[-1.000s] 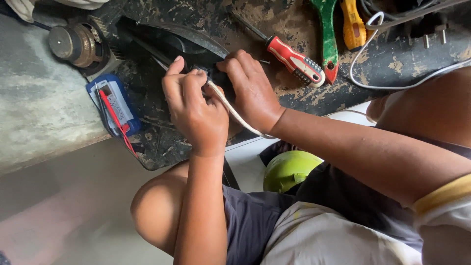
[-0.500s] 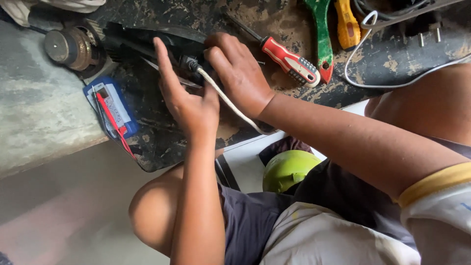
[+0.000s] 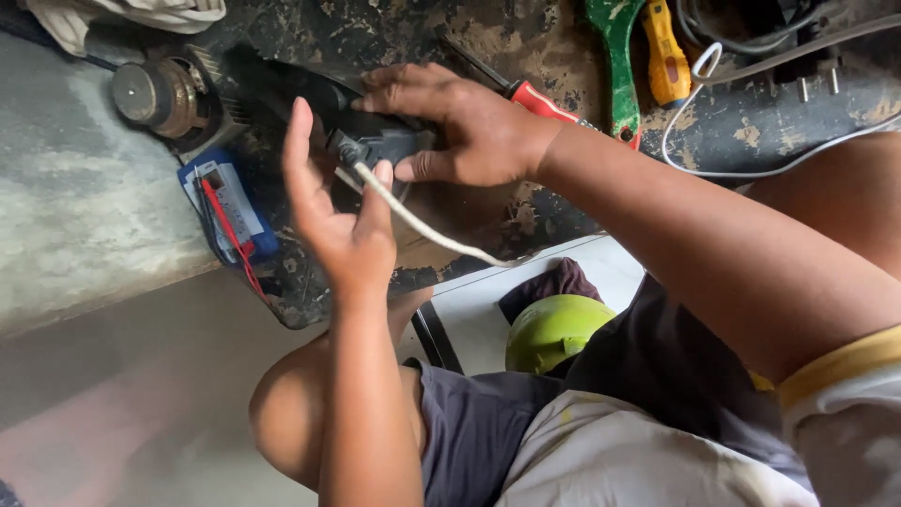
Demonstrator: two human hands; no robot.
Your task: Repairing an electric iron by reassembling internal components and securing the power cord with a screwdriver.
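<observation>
The right hand point(image 3: 469, 127) lies palm-down over the rear of a black power tool point(image 3: 319, 103), its fingers curled round the dark body and the thumb pressing the end where the cord leaves it, so the hand is closed on the tool. The left hand point(image 3: 343, 221) stands just beside it, palm open and fingers spread upward; only its thumb tip meets the white cord point(image 3: 422, 225) close to the tool, and it clasps nothing. The tool lies on a dark, worn, mud-stained board point(image 3: 488, 202), with its metal disc head point(image 3: 160, 94) at the far left end. The cord runs from the tool's rear down toward the board's near edge.

Just beside the tool, below the head, sits a blue meter point(image 3: 230, 207) with a red probe lead point(image 3: 230, 235) across it. Behind the right hand lies a red-handled screwdriver point(image 3: 540, 99), then a green handle point(image 3: 615, 56) and a yellow handle point(image 3: 666, 56). A second white cable point(image 3: 751, 169) loops at the far right. A pale cloth point(image 3: 131, 14) lies at the top left. Below the board, between the person's knees, is a green helmet point(image 3: 554, 329).
</observation>
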